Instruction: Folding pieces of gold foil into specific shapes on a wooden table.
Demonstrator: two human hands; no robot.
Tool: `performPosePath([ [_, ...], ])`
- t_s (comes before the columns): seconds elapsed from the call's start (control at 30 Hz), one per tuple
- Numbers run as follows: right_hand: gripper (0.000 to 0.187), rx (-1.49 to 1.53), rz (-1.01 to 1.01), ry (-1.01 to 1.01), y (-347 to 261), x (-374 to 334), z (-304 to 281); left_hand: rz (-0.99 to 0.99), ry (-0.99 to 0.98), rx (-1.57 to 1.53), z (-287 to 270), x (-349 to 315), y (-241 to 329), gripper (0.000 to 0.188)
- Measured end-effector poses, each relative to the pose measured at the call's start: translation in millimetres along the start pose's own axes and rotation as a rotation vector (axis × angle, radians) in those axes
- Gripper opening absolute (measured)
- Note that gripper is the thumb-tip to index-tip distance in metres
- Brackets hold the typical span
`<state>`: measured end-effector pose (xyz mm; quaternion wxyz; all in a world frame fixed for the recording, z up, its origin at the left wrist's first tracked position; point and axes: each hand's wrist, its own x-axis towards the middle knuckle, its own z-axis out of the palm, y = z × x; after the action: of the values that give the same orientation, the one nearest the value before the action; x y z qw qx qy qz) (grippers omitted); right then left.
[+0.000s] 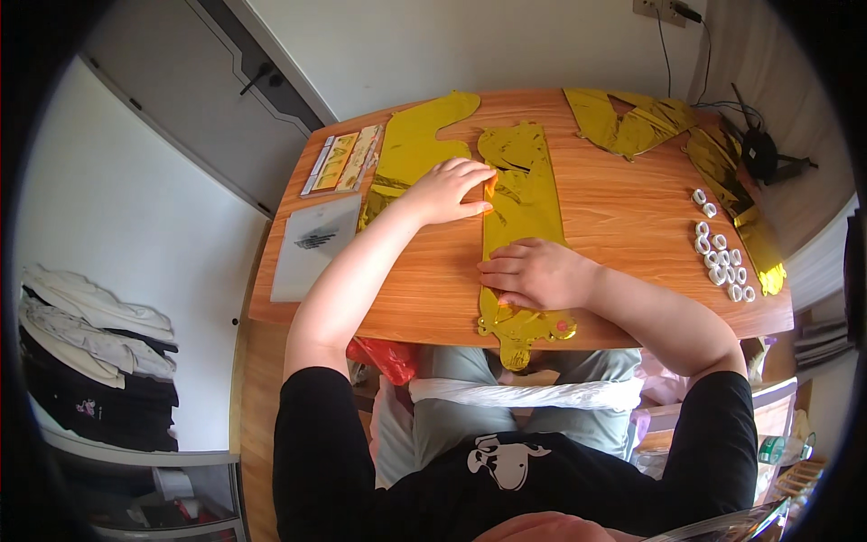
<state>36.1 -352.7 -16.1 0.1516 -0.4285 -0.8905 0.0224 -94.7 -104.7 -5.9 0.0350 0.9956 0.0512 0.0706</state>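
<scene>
A flat, uninflated gold foil balloon (533, 212) lies lengthwise across the middle of the table, its tabbed near end hanging over the front edge. At its left edge rests my left hand (444, 192), with thumb and fingers apart and the fingertips touching the foil. Orange reflections show in the foil beside them. Nearer to me, my right hand (540, 274) lies flat across the lower part of the same balloon, fingers stretched to the left. A second gold foil piece (417, 135) with a curved outline lies just left of it, partly covered by my left hand and forearm.
More gold foil (623, 135) spreads along the back right and right edge. Several white rings (713, 257) cluster on the right of the wooden table (623, 235). At left are a clear sleeve (293, 266) and a printed packet (341, 163). A black device with antennas (760, 152) stands far right.
</scene>
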Motion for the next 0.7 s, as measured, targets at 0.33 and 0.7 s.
performPosePath([
  [0.33, 0.045, -0.083, -0.019, 0.010, -2, 0, 4, -0.182, -0.142, -0.056, -16, 17, -8, 0.110],
  [0.7, 0.045, -0.036, -0.017, 0.047, 3, -2, 9, -0.316, -0.010, -0.178, -8, 10, 44, 0.085],
])
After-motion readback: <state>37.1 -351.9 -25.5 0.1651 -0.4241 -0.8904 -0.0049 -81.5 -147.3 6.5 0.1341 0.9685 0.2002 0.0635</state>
